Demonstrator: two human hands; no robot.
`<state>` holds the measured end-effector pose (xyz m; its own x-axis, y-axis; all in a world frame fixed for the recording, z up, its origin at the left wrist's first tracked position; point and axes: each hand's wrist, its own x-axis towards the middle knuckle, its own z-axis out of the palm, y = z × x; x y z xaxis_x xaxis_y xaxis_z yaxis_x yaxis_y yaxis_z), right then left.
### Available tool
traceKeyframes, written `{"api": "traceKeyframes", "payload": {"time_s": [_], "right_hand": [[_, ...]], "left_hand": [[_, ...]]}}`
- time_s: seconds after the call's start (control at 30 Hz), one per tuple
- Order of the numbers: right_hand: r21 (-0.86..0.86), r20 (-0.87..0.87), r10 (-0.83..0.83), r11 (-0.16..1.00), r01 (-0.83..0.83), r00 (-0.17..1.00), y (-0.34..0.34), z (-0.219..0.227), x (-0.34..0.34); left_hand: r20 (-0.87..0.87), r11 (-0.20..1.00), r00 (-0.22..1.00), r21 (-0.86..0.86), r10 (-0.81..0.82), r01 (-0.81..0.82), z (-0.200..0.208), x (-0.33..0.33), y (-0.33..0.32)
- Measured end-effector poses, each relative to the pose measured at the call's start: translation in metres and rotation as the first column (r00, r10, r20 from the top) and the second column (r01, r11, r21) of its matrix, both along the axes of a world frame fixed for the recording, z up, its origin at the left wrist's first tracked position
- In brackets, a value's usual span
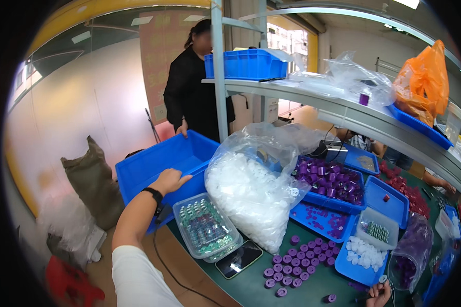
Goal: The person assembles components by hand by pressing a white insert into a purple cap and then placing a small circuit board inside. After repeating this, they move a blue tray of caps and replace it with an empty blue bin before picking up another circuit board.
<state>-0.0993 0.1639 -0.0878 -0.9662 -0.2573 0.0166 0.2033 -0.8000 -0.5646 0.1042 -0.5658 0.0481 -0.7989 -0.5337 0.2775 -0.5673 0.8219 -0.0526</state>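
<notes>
My left hand (170,181) is closed on the near rim of a large blue plastic bin (138,171), thumb pointing right; its fingers are partly hidden. Across from it, another person's hand (182,129) touches the bin's far rim. The part of the bin I see into holds nothing. At the lower right edge my right hand (379,295), partly cut off, pinches a small pale round piece (382,279). Left of that hand stand rows of purple caps (297,263) on the green table. A blue tray (351,268) with white pieces lies just beyond it.
A big clear bag of white pieces (251,194) stands beside the bin. Near it are a clear tub of green parts (205,225) and a phone (239,259). Blue trays hold purple parts (328,179). A metal shelf (312,94) overhangs the table. A cable (169,271) hangs left.
</notes>
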Motion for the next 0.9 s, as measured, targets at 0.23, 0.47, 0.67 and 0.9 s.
{"api": "traceKeyframes", "payload": {"time_s": [0.23,0.47,0.67,0.9], "right_hand": [[0.036,-0.034,0.017,0.999,-0.015,0.999,-0.003,-0.003,-0.003],[0.064,-0.049,-0.099,0.993,0.102,0.994,0.011,-0.027,-0.015],[-0.005,-0.038,-0.03,1.0,0.029,0.999,0.002,-0.01,-0.006],[-0.005,-0.082,0.034,0.999,-0.034,0.996,-0.006,0.011,0.0]], "left_hand": [[0.027,0.998,0.998,0.046,-0.051,0.05,0.002,-0.012,0.01],[0.009,0.973,1.0,0.228,-0.03,0.027,0.012,-0.025,0.018],[0.041,0.935,0.992,0.332,0.119,-0.126,0.034,-0.01,0.039],[-0.513,0.965,0.824,-0.036,-0.242,0.26,0.08,-0.043,0.122]]}}
